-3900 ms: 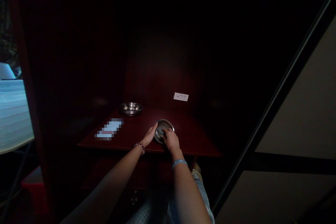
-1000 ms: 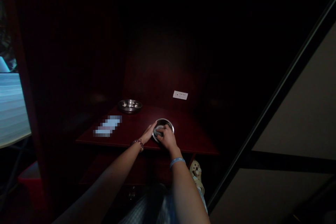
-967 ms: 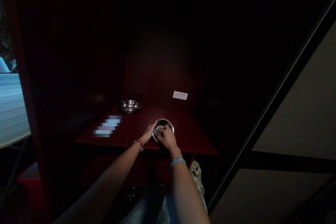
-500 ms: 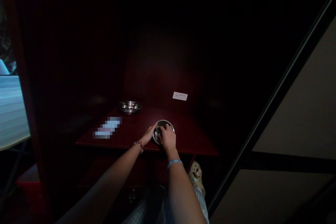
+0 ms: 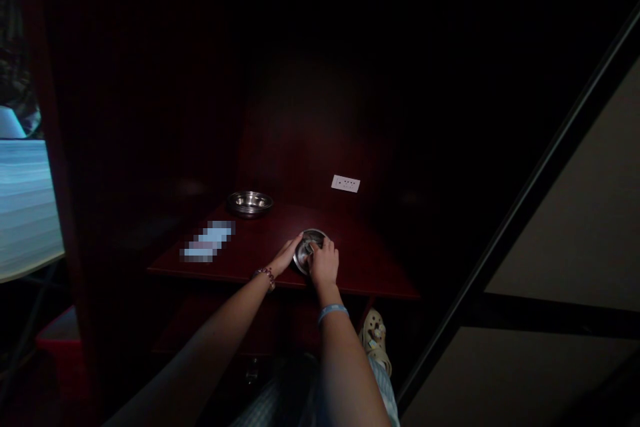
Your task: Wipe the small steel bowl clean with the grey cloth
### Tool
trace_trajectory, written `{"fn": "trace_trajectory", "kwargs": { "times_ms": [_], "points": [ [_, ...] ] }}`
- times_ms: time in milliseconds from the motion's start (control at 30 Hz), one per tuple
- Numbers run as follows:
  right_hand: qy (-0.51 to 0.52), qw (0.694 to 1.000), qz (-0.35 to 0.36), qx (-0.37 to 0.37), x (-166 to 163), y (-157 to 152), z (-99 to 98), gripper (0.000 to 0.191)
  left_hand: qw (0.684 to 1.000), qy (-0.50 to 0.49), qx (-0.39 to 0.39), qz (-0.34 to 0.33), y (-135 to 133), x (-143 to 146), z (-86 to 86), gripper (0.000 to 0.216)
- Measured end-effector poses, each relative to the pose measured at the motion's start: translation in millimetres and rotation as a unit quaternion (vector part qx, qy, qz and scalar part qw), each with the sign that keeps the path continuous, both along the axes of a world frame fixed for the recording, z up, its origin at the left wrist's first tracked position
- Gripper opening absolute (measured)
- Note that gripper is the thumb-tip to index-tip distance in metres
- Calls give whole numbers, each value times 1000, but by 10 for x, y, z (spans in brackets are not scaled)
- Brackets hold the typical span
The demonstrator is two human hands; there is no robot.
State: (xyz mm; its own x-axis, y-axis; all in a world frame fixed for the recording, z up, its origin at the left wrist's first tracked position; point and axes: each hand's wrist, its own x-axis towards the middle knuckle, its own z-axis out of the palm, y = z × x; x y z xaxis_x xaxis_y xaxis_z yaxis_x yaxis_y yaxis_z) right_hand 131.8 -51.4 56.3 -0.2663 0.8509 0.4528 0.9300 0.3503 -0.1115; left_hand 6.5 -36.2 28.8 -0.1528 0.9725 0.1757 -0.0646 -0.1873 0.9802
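A small shiny metal bowl (image 5: 301, 263) sits near the front edge of the dark red tabletop (image 5: 270, 260). My left hand (image 5: 287, 256), with a beaded bracelet at the wrist, grips its left rim, the fingers stretched along the outside. Over the bowl's right side is my right hand (image 5: 325, 263), wearing a blue wristband. Its fingers curl down into the bowl, thumb and fingertips close together; whatever they pinch is too dark and small to make out. Farther back on the left stand stacked metal bowls (image 5: 250, 204).
A blurred-out flat pale item (image 5: 207, 242) lies on the left of the tabletop. On the back panel is a white power socket (image 5: 345, 183). Below the edge at right shows a beige clog (image 5: 373, 333). A red bin (image 5: 63, 353) stands at lower left.
My right hand has shifted slightly right within the bowl, its fingers moving towards the right rim. My left hand keeps its place on the bowl. The whole view has shifted a little.
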Motion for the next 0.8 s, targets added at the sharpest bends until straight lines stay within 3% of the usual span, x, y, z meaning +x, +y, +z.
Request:
{"fn": "trace_trajectory", "kwargs": {
  "times_ms": [267, 467, 600, 800],
  "points": [
    [0, 997, 71, 0, 1, -34, -2, 30, 1000, -7, 14, 14, 19, 7, -12, 54],
    [29, 989, 133, -60, 116, 33, -5, 26, 1000, 1, 19, 5, 55, -8, -42, 56],
    [28, 988, 122, -86, 169, 44, 7, 23, 999, -4, 32, -23, 78, -10, -55, 59],
    [15, 995, 84, -51, 99, -6, 28, 27, 1000, -8, 24, -15, 89, 2, -63, 60]
  ]
}}
